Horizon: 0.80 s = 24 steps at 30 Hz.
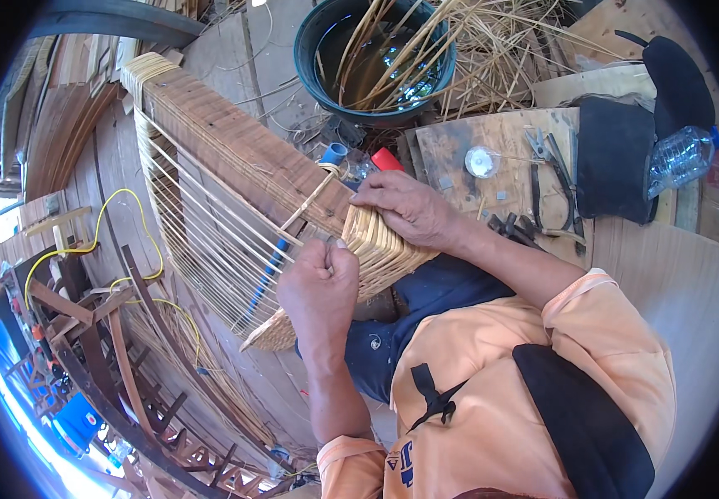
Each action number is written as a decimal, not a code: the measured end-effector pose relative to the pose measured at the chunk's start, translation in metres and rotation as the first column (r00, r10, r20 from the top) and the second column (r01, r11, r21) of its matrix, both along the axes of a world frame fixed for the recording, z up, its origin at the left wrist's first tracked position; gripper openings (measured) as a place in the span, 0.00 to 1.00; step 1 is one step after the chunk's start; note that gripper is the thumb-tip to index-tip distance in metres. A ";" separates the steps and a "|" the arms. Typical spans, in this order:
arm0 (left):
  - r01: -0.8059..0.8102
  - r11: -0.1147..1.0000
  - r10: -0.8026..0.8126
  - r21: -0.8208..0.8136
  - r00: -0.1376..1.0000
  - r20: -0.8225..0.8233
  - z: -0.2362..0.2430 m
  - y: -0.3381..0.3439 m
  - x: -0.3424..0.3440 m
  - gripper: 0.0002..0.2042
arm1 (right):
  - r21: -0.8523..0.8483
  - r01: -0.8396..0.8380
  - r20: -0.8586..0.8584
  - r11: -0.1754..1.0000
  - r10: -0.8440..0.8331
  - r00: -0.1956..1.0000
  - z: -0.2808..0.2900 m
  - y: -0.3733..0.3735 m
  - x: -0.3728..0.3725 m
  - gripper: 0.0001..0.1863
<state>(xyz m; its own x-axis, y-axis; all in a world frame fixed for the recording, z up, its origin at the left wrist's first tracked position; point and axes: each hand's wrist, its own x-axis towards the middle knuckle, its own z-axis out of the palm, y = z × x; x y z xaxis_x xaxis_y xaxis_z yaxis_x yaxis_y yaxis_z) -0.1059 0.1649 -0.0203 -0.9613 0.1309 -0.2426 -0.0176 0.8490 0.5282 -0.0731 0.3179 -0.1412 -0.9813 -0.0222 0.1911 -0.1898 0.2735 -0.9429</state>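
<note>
A long wooden frame [243,162] lies slantwise before me, with pale rattan strands [218,220] stretched along its side. Its near end is covered in tight rattan weaving [384,249]. My left hand [318,283] is closed in a fist-like pinch beside this weaving, at the end of a rattan strip [309,206] that crosses the frame's edge. Over the woven corner, my right hand [409,208] rests with bent fingers gripping its upper edge. What lies under the right fingertips is hidden. A blue stick-like thing [266,281] shows behind the stretched strands.
Beyond the frame, a dark green basin [305,62] holds water and soaking rattan, beside a heap of loose strands [501,50]. Pliers [555,166] and a white round thing [482,162] lie on a board at right, near a plastic bottle [682,162]. A yellow cord [156,237] and curved wooden pieces [118,358] stand left.
</note>
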 end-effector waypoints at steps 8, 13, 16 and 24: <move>0.017 0.999 -0.016 -0.033 0.999 0.035 0.001 0.000 -0.004 0.13 | -0.005 0.219 0.015 0.976 -0.218 0.976 0.002 0.019 -0.012 0.19; 0.017 0.999 -0.013 -0.049 0.997 0.075 0.002 0.004 -0.009 0.13 | -0.125 0.166 0.094 0.978 -0.155 0.983 0.002 0.011 -0.008 0.17; 0.009 0.998 -0.003 -0.055 0.995 0.102 0.001 0.005 -0.010 0.12 | -0.095 0.118 0.102 0.988 -0.108 0.989 0.002 0.009 -0.004 0.16; 0.000 1.000 0.002 -0.015 0.989 0.145 -0.011 0.010 -0.013 0.12 | 0.001 0.102 0.014 0.995 -0.102 0.995 0.002 0.006 0.000 0.17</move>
<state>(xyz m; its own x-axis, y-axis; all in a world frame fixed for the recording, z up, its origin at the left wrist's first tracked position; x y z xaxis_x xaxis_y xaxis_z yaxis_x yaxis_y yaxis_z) -0.1194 0.1752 -0.0310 -0.9160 0.1255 -0.3809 -0.0935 0.8567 0.5072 -0.0732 0.3242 -0.1397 -0.9811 0.0780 0.1771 -0.1474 0.2915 -0.9452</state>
